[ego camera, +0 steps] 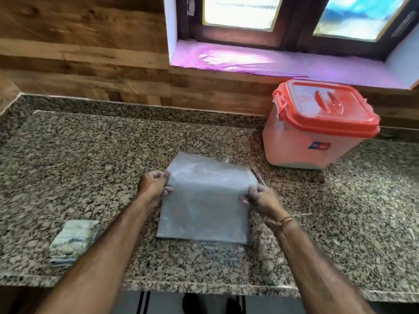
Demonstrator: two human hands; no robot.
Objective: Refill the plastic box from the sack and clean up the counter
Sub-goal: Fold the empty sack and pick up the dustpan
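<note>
**Colours and patterns, counter scene**

Counter [90,155]: granite, dense black/beige/grey speckle throughout.
Sack [204,211]: flat grey, fine woven mesh texture, whitish sheen on the upper half.
Plastic box [294,143]: translucent body, pinkish-white tint, greyer at the base.
Lid [328,109]: orange-red, side latch the same colour.
Sticker [319,145] on the box: blue and red.
Folded cloth [72,241]: pale green/white, dark blurred markings.
Wall [90,53]: brown wood planks, visible grain.
Sill sheet [249,60]: purple-pink, glossy.
Window frame [294,35]: dark brown.
Wrist thread [286,220]: orange-brown.
</note>
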